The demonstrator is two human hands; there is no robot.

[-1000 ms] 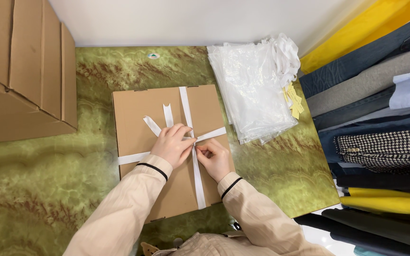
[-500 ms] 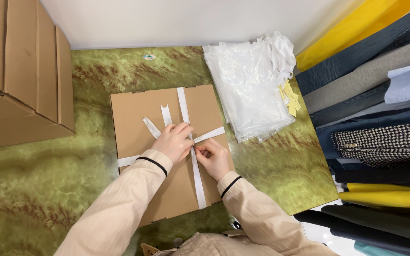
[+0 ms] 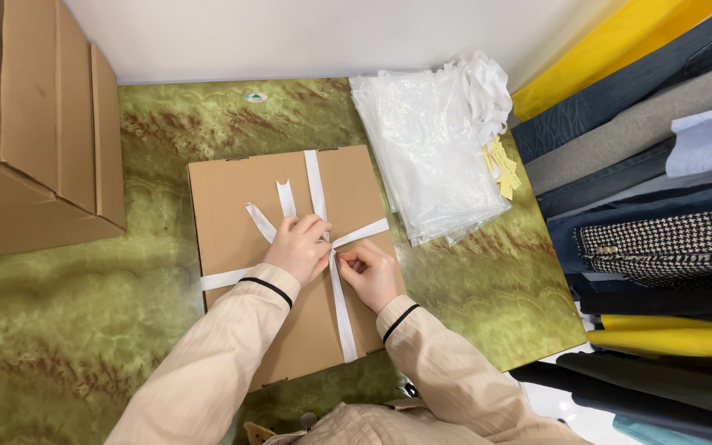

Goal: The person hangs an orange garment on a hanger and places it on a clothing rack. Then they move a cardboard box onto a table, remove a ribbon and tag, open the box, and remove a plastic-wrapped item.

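While hands [image 3: 335,259] tie, bags [image 3: 430,152] lie beside.

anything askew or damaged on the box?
No damage visible. The flat cardboard box lies slightly rotated on the green table. Both hands, left hand and right hand, meet where the white ribbon crosses.

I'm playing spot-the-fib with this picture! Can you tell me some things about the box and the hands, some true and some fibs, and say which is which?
1. A white ribbon crosses the flat cardboard box. True.
2. The left hand rests where the ribbon crosses. True.
3. The right hand holds scissors. False: it pinches ribbon only.
4. The box sits on a blue table. False: the table is mottled green.
5. A stack of clear plastic bags lies beside the box. True.
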